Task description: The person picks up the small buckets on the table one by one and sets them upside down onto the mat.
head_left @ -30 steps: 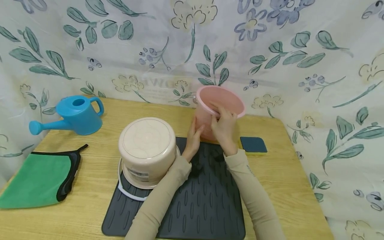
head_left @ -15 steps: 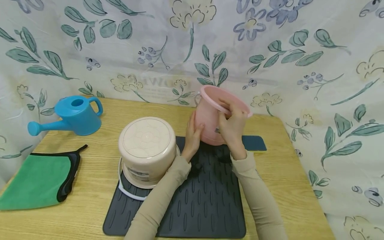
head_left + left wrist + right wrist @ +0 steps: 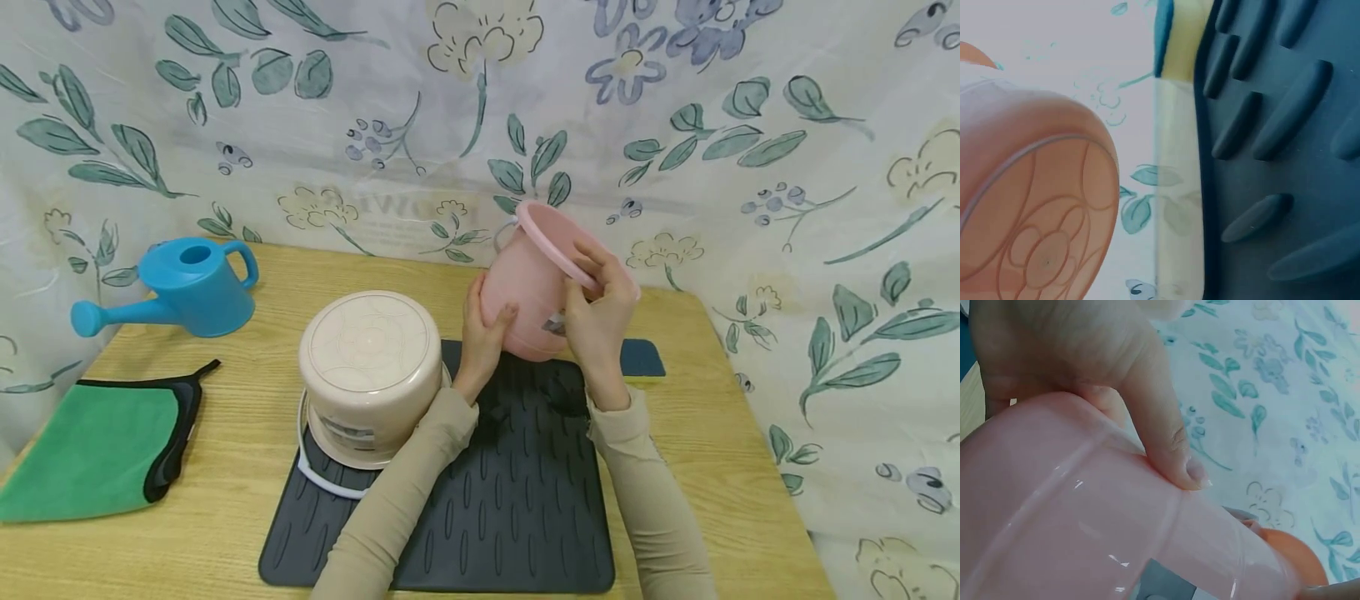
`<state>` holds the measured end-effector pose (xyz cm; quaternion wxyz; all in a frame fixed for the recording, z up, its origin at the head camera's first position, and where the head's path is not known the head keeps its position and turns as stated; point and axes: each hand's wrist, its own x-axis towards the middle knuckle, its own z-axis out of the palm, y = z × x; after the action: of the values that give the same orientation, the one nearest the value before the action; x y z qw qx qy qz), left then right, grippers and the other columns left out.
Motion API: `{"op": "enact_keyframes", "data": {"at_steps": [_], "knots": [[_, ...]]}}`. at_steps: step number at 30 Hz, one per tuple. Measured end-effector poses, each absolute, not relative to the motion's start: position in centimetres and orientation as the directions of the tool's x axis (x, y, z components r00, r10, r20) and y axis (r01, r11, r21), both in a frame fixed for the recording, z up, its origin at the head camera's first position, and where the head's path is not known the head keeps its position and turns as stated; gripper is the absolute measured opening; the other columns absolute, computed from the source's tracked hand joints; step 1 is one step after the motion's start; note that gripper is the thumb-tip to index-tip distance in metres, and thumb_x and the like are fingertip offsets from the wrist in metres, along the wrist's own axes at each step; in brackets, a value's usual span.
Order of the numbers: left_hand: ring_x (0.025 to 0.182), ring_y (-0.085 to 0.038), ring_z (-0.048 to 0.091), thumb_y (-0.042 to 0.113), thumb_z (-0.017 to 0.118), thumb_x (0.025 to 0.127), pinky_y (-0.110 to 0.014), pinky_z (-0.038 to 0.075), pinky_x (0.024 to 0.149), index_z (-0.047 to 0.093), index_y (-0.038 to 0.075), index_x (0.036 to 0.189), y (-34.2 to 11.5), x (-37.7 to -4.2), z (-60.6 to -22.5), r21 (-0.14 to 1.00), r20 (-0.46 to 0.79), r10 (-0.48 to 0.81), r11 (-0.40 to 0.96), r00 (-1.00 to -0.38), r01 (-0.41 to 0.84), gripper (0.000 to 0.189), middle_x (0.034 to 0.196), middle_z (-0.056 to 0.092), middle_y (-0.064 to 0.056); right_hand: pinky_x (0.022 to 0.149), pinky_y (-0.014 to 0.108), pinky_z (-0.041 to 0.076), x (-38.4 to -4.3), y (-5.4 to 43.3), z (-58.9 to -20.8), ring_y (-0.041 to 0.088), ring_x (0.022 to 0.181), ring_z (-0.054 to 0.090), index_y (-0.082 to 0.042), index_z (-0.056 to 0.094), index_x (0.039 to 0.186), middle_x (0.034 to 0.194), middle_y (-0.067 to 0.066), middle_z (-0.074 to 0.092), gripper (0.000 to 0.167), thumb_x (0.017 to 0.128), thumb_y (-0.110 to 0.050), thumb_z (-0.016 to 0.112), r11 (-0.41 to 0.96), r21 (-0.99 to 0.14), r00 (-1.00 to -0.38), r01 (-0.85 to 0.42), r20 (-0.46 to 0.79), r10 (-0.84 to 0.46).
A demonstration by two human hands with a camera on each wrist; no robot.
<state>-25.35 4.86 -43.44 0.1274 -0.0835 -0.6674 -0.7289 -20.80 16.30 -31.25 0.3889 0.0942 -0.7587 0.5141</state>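
Note:
A pink bucket is tilted above the far edge of a dark ribbed mat, its mouth facing up and right. My left hand holds its lower left side, thumb in front. Gripping the near right rim, my right hand has fingers inside and thumb outside. The right wrist view shows that thumb pressed on the wall of the bucket. In the left wrist view the flower-patterned base of the bucket shows, apart from the mat; the left hand's fingers are not clearly seen there.
An upside-down cream bucket stands on the mat's left part, its white handle lying in front. A blue sponge lies behind the right forearm. On the left are a blue watering can and a green cloth with black edging.
The pink bucket has tipped further to the right. My right hand has moved right with the rim, while my left hand has stayed nearly in place on the bucket's side.

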Motion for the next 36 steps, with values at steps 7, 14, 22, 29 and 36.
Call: {"op": "enact_keyframes", "data": {"at_steps": [7,14,22,29,36], "knots": [[0.144,-0.03,0.029,0.071,0.061,0.077,-0.052,0.028,0.115,0.022,0.008,0.154,5.0,-24.9,-42.4,0.945,0.263,-0.078,-0.181,-0.962,0.273,0.107,0.159,0.024,-0.011,0.065,0.011,0.045,-20.8,16.4,-31.4,0.032,0.086,0.068,0.006,0.069,0.109,0.098,0.025,0.07,0.032,0.083,0.016,0.053,0.451,-0.676,-0.622,-0.583,0.729,0.288],[0.141,-0.033,0.032,0.08,0.062,0.067,-0.053,0.03,0.113,0.024,0.001,0.151,5.6,-24.0,-40.5,0.919,0.299,-0.131,-0.228,-0.945,0.322,0.122,0.156,0.027,-0.017,0.069,0.012,0.052,-21.1,17.3,-32.3,0.026,0.084,0.068,0.001,0.073,0.1,0.095,0.016,0.071,0.026,0.084,0.012,0.056,0.487,-0.629,-0.541,-0.606,0.775,0.328],[0.142,-0.034,0.028,0.073,0.07,0.067,-0.055,0.028,0.112,0.031,0.002,0.148,5.7,-22.7,-38.7,0.896,0.334,-0.22,-0.227,-0.917,0.381,0.116,0.157,0.025,-0.018,0.071,0.014,0.051,-20.6,17.6,-32.6,0.014,0.089,0.064,0.005,0.071,0.106,0.1,0.021,0.069,0.027,0.086,0.011,0.052,0.445,-0.62,-0.5,-0.647,0.785,0.366],[0.151,-0.033,0.01,0.073,0.071,0.066,-0.055,0.021,0.117,0.035,0.005,0.147,5.8,-21.8,-37.6,0.894,0.376,-0.235,-0.161,-0.896,0.417,0.112,0.161,0.013,-0.019,0.065,0.014,0.046,-20.2,17.9,-33.1,0.006,0.078,0.058,0.001,0.067,0.115,0.105,0.021,0.067,0.028,0.088,0.0,0.06,0.453,-0.591,-0.461,-0.667,0.806,0.372],[0.15,-0.033,0.013,0.062,0.073,0.074,-0.055,0.022,0.117,0.041,0.006,0.144,5.8,-20.5,-36.6,0.832,0.524,-0.315,-0.007,-0.791,0.554,0.095,0.162,0.009,-0.019,0.063,0.018,0.039,-19.4,18.3,-33.7,0.011,0.075,0.047,0.003,0.055,0.129,0.118,0.02,0.061,0.051,0.081,0.0,0.071,0.447,-0.584,-0.493,-0.678,0.812,0.312]]}}
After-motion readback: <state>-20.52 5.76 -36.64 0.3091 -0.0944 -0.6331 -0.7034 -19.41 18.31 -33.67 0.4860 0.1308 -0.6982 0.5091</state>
